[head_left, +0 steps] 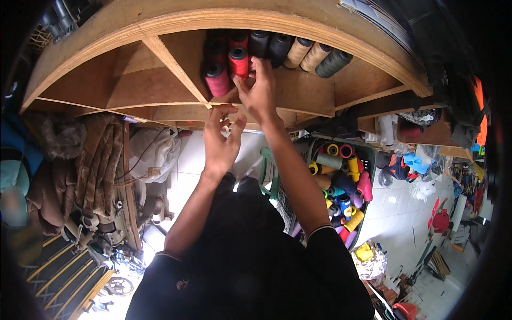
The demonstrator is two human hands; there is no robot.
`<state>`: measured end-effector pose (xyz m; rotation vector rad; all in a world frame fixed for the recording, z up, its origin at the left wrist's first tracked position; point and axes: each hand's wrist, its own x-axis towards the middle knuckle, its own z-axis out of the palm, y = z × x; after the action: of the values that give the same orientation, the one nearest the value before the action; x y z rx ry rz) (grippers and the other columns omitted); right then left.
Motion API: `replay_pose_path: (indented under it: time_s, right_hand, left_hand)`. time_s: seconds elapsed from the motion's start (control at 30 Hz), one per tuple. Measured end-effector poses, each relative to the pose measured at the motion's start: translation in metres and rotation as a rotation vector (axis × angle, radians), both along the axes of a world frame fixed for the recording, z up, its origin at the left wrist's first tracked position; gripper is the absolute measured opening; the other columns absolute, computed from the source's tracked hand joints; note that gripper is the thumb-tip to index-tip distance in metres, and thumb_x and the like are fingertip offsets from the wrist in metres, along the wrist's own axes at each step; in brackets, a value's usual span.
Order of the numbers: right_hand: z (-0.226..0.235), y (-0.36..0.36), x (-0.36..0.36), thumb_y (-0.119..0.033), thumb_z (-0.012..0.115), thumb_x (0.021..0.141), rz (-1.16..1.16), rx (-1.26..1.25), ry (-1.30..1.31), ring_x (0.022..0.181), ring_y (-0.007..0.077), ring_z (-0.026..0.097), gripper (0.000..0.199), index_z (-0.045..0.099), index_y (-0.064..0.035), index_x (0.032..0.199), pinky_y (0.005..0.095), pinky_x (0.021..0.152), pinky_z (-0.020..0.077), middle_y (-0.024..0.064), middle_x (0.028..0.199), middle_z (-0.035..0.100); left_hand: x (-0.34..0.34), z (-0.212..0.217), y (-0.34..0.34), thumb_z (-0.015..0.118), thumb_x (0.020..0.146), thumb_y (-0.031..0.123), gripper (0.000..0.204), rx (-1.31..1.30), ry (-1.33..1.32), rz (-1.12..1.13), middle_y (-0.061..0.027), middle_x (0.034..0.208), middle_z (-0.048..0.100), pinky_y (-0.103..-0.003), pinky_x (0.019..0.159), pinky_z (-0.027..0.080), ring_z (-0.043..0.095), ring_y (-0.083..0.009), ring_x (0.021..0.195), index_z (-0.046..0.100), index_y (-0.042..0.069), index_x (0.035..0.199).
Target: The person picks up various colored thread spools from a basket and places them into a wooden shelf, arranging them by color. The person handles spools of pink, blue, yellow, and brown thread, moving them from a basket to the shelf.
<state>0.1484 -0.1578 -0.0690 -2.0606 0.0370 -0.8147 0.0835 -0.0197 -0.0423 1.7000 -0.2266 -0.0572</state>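
Inside the wooden shelf, my right hand (pixel 258 90) is at a bright red thread spool (pixel 238 62), thumb at its lower end and fingers along its right side. A pink-red thread spool (pixel 217 80) stands just to the left, with darker red spools partly hidden behind. Black spools (pixel 279 49), two beige spools (pixel 306 55) and a dark green spool (pixel 334 63) continue the row to the right. My left hand (pixel 223 140) is below the shelf's front edge, fingers bent and apart, with nothing visible in it.
A dark plastic crate (pixel 367 160) full of mixed coloured spools stands to my right, beside a green stool (pixel 270 172). Upright dividers (pixel 176 69) split the wooden shelf. Brown fabric (pixel 98 165) hangs at left, near a white sack (pixel 157 154). A bag with yellow contents (pixel 368 258) lies at lower right.
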Motion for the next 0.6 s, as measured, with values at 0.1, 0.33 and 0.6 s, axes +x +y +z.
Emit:
replay_pose_path:
  time_s: [0.1, 0.33, 0.6]
  right_hand:
    - [-0.001, -0.001, 0.000, -0.011, 0.076, 0.079, -0.015, -0.047, -0.032, 0.094, 0.0329, 0.060, 0.051, 0.051, 0.0046, 0.120, 0.0384, 0.080, 0.0527, 0.0199, 0.106, 0.056]
    - [0.004, 0.000, -0.014, -0.011, 0.074, 0.079, -0.032, 0.107, -0.018, 0.102, 0.0362, 0.056, 0.055, 0.048, -0.0002, 0.127, 0.0433, 0.088, 0.0458, 0.0211, 0.110, 0.054]
    - [-0.011, 0.022, -0.152, -0.048, 0.053, 0.097, 0.304, 1.657, 0.303, 0.112, 0.0212, 0.055, 0.050, 0.055, -0.0091, 0.128, 0.0398, 0.095, 0.0444, 0.0091, 0.122, 0.060]
  left_hand:
    - [0.000, -0.005, 0.002, 0.068, 0.088, 0.010, 0.019, 0.038, -0.013, 0.007, -0.0118, 0.100, 0.062, -0.033, 0.077, 0.050, 0.061, -0.0213, 0.091, 0.061, -0.001, 0.101]
    - [-0.011, -0.001, 0.005, 0.070, 0.087, 0.011, 0.019, 0.002, 0.029, -0.006, -0.0111, 0.094, 0.061, -0.033, 0.073, 0.048, 0.060, -0.0196, 0.086, 0.060, -0.001, 0.099]
    - [-0.039, 0.008, 0.001, 0.057, 0.093, 0.037, 0.057, 0.215, -0.588, -0.384, -0.0251, 0.138, 0.046, -0.046, 0.107, 0.035, 0.045, -0.0336, 0.131, 0.046, -0.002, 0.133]
